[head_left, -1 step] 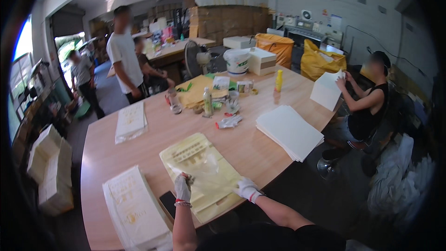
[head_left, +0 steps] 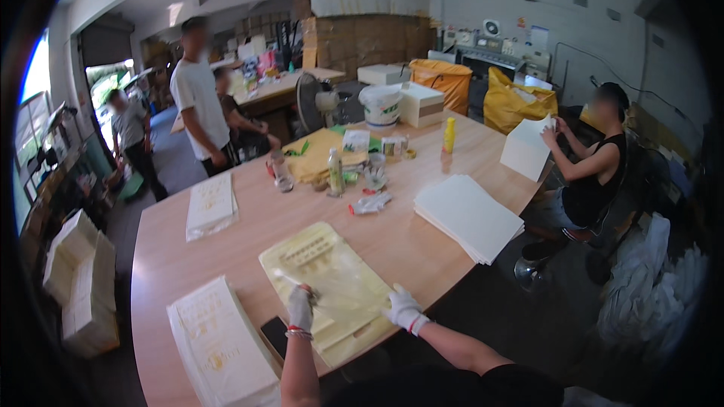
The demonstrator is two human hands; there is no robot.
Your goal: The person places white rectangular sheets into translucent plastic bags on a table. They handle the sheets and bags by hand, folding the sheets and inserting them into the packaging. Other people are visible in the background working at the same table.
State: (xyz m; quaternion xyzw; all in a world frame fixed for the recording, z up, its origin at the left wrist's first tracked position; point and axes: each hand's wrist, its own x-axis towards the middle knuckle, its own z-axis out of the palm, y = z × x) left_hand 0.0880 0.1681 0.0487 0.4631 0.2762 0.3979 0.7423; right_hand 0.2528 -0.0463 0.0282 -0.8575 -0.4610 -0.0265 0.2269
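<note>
In front of me a stack of pale yellow printed sheets or bags [head_left: 305,245] lies on the table, with a wrinkled clear plastic film [head_left: 339,283] across it. My left hand [head_left: 300,309], in a white glove, is closed over the left part of the stack. A small dark and reddish bit shows at its fingertips, too small to name. At the stack's right edge rests my right hand [head_left: 403,309], also gloved, its fingers stretched out. A black phone-like slab [head_left: 275,333] lies beside my left wrist. Left of it is a plastic-wrapped white pack [head_left: 222,343] with gold print.
White sheets [head_left: 467,215] are piled at the right; a seated person [head_left: 599,158] there handles a white box. Gloves [head_left: 369,203], a bottle [head_left: 335,172], a yellow bottle [head_left: 449,137] and a white bucket [head_left: 381,107] stand or lie farther back. Another wrapped pack [head_left: 211,203] lies far left.
My left hand and the film under it have shifted slightly. The right hand stays at the stack's right edge. The whole view has moved a little.
</note>
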